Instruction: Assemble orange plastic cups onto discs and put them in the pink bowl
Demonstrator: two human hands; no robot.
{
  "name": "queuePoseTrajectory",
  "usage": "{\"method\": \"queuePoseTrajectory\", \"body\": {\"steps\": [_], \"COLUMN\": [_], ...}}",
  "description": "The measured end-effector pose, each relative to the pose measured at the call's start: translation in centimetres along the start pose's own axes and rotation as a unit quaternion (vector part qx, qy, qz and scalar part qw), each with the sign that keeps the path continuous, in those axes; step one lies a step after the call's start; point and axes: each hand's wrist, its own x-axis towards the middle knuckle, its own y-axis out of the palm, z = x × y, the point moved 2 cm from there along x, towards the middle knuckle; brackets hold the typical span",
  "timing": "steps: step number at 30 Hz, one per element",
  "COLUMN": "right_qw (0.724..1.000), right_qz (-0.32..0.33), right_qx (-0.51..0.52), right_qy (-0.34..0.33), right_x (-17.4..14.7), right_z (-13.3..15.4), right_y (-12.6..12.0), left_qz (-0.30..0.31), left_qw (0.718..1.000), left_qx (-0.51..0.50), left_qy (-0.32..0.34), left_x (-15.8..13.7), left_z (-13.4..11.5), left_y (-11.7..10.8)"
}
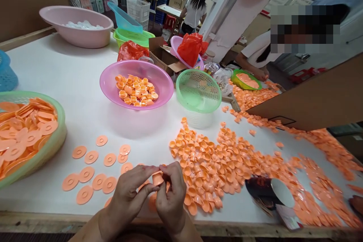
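Near the table's front edge, my left hand (124,191) and my right hand (172,198) meet with fingers pinched around one small orange plastic cup (157,178). My fingers cover part of the cup, so whether another piece is joined to it is hidden. Left of my left hand lie several flat orange discs (91,157), each with a raised ring in the middle. A wide spread of loose orange cups (207,162) begins right beside my right hand.
A green basket (61,121) heaped with discs stands at left. Behind are a pink basin (106,94) with orange pieces and a green strainer (198,102). A dark cup-like object (262,191) lies among pieces at right. Another person (255,58) works at the far right.
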Motion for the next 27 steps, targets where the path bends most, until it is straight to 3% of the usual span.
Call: {"method": "queuePoseTrajectory", "body": {"steps": [4,7,10,12,14,15,16,18,19,21,24,27], "right_qw": [0.999,0.988,0.987,0.984,0.970,0.960,0.950,0.931,0.924,0.918,0.936,0.947], "right_qz": [0.023,0.098,0.081,0.089,0.153,0.187,0.214,0.244,0.251,0.247,0.194,0.151], "right_qx": [0.019,0.050,0.010,-0.057,-0.122,-0.152,-0.180,-0.237,-0.260,-0.279,-0.224,-0.096], "right_qy": [0.045,0.105,0.139,0.145,0.144,0.141,0.137,0.129,0.127,0.138,0.190,0.265], "right_x": [0.5,2.9,5.5,6.2,5.7,5.1,4.4,3.2,2.8,2.5,3.1,4.0], "right_z": [-0.7,-2.0,-3.7,-4.5,-5.1,-5.2,-5.3,-5.5,-5.6,-6.0,-6.8,-7.4], "right_y": [0.2,-0.9,-3.3,-4.2,-4.0,-3.5,-3.0,-2.1,-1.8,-1.5,-1.8,-1.3], "left_qz": [0.032,0.024,-0.089,-0.164,-0.207,-0.190,-0.139,0.035,0.131,0.230,0.230,0.189], "left_qw": [0.999,0.997,0.986,0.970,0.951,0.948,0.952,0.955,0.945,0.919,0.920,0.942], "left_qx": [0.006,0.012,0.060,0.125,0.205,0.239,0.267,0.296,0.301,0.319,0.317,0.275], "left_qy": [-0.016,-0.072,-0.127,-0.127,-0.105,-0.085,-0.060,-0.012,0.001,-0.001,-0.008,-0.021], "left_x": [-0.2,3.0,10.0,14.5,16.7,16.7,15.8,12.2,9.8,5.4,2.5,3.4], "left_z": [0.6,0.9,0.5,0.2,0.2,0.5,1.0,2.6,3.6,5.4,7.1,7.6], "left_y": [0.3,-1.0,-5.2,-8.6,-11.0,-11.3,-10.9,-8.6,-6.9,-3.8,-0.3,1.3]}}
